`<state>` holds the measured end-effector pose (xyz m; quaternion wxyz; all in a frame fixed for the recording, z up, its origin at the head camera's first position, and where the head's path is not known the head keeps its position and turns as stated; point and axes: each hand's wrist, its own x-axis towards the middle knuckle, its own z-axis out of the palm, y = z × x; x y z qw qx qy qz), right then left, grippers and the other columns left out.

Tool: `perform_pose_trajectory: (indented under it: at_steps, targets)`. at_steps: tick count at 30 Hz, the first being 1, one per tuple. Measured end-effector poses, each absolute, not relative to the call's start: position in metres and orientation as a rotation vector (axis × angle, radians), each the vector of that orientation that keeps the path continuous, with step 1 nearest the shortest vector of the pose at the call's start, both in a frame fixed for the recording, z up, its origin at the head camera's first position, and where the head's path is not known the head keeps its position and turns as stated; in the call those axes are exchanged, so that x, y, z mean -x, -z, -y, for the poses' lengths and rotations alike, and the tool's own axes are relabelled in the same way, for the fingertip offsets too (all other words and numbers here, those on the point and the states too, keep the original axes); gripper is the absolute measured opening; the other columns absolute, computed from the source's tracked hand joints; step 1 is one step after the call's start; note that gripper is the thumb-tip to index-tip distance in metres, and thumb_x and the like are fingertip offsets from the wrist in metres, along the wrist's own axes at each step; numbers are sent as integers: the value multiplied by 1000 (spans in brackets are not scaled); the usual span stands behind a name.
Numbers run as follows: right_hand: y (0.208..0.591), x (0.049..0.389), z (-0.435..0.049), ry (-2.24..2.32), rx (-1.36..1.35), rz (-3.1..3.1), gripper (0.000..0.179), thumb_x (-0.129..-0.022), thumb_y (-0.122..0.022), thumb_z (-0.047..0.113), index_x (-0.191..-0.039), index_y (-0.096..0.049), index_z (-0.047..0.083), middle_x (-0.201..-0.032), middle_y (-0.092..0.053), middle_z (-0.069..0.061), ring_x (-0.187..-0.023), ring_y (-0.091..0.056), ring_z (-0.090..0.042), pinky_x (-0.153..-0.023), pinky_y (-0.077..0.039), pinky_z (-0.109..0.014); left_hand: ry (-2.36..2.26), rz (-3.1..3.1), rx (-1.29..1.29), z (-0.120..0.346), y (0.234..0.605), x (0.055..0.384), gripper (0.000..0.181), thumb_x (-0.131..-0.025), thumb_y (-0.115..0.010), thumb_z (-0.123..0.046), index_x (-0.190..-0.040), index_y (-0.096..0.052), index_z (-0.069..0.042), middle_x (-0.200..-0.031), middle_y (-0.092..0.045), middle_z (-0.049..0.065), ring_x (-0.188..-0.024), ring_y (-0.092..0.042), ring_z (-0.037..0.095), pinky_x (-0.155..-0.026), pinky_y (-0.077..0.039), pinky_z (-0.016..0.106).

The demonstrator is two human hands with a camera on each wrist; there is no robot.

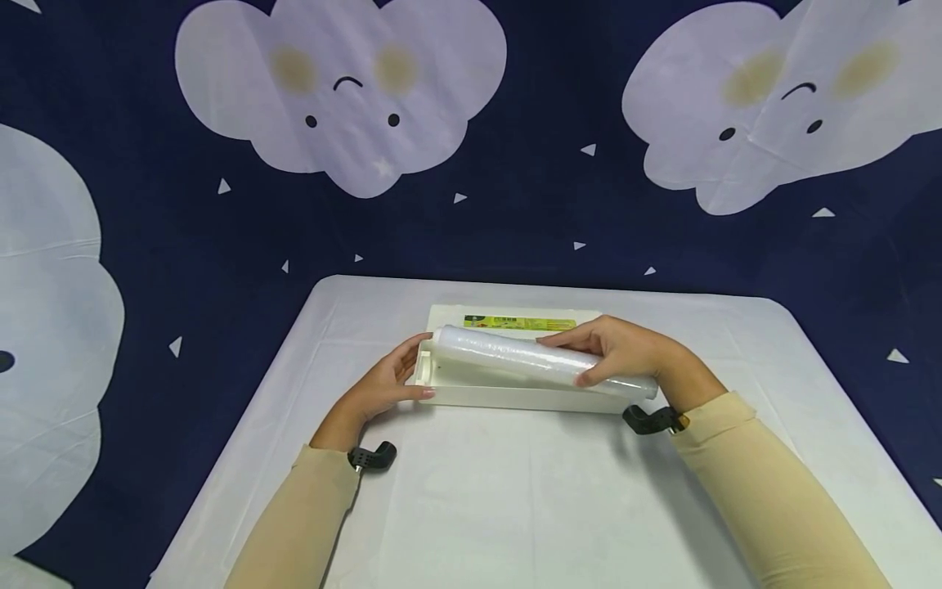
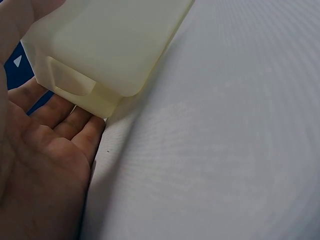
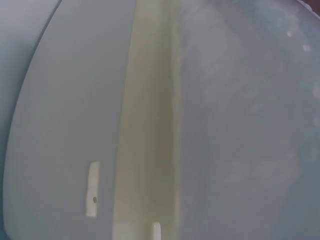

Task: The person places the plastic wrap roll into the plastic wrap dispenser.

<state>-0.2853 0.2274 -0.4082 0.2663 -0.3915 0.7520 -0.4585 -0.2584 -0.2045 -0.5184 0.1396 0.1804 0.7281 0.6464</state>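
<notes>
A roll of clear plastic wrap (image 1: 508, 353) lies at a slant over a long cream dispenser box (image 1: 515, 398), its left end at the box's left end and its right end past the front wall. My right hand (image 1: 625, 352) grips the roll right of its middle, thumb in front and fingers behind. At the box's left end, my left hand (image 1: 386, 376) holds the corners between thumb and fingers. The left wrist view has those fingers against the box's end wall (image 2: 75, 80). Close up in the right wrist view, the roll (image 3: 240, 125) fills the right side beside the box wall (image 3: 65, 125); the right hand is out of that view.
The box's lid (image 1: 445, 315) stands open at the back, with a green and yellow label (image 1: 518, 323). Everything rests on a white-covered table (image 1: 471, 507). Behind it hangs a dark blue cloth (image 1: 530, 221) with cloud prints. Each wrist carries a black camera mount (image 1: 379, 456).
</notes>
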Motion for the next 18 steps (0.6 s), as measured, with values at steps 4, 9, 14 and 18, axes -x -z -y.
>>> perform_pose_trajectory:
  at_steps: [4,9,14,18]
  targets:
    - [408,288,-224,1210,1097,-2026,74,-82,-85,-8,-150,-58,4,-148,-58,-13,-115,-64,-28,-89,-59,-34,-1880,-2095,-524,205,519,259,104,-79,-90,5,-164,-34,-15,-168,-33,5,-156,-23,21,-125,-19,32]
    - [408,290,-221,1203,1089,-1998,73,-83,-85,-6,-150,-58,4,-147,-59,-13,-116,-64,-29,-91,-58,-34,-1880,-2097,-534,205,520,259,103,-79,-89,5,-164,-34,-15,-168,-33,5,-156,-23,22,-126,-19,33]
    - [410,292,-219,1204,1075,-1969,73,-84,-86,-2,-150,-57,3,-146,-60,-14,-114,-65,-31,-92,-58,-34,-1878,-2091,-528,205,520,258,103,-80,-89,4,-165,-34,-16,-169,-31,5,-156,-22,22,-125,-19,33]
    - [412,293,-217,1197,1071,-1960,73,-83,-86,-2,-151,-57,4,-147,-59,-14,-114,-65,-30,-93,-58,-34,-1880,-2085,-528,205,520,259,104,-80,-89,5,-165,-33,-16,-169,-30,5,-156,-22,22,-125,-19,32]
